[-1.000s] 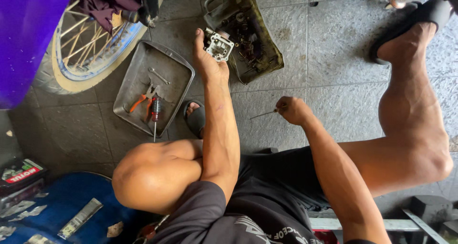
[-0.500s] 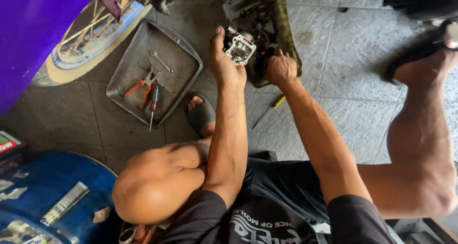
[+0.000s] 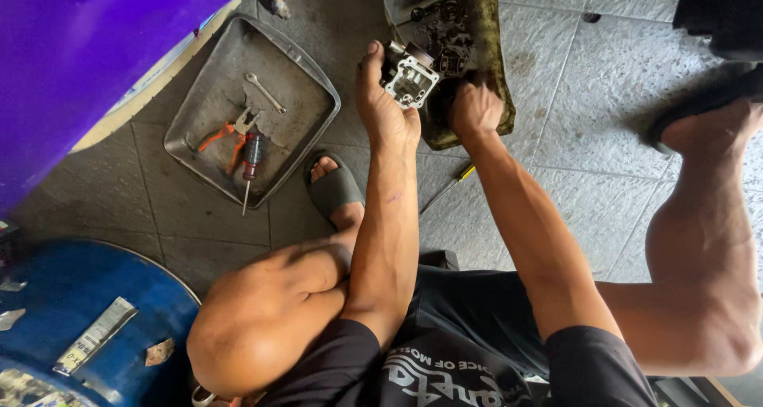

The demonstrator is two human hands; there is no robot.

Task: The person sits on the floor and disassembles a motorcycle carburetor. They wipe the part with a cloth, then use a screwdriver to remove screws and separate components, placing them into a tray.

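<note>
Both hands now at the grimy tray (image 3: pixel 493 97): left hand (image 3: pixel 385 109) gripping carburetor (image 3: pixel 409 77), right hand (image 3: pixel 473 109) newly fisted, contents unclear.

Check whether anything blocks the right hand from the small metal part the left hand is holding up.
Nothing visible does. The left hand grips the small grey metal engine part over the dirty rectangular oil pan; the right hand sits just beside it, only open air between them.

dull cast-metal carburetor (image 3: pixel 410 79) — grimy oily tray (image 3: pixel 493 73), matt grey metal pan (image 3: pixel 199 129), rough tiles (image 3: pixel 572 176).
</note>
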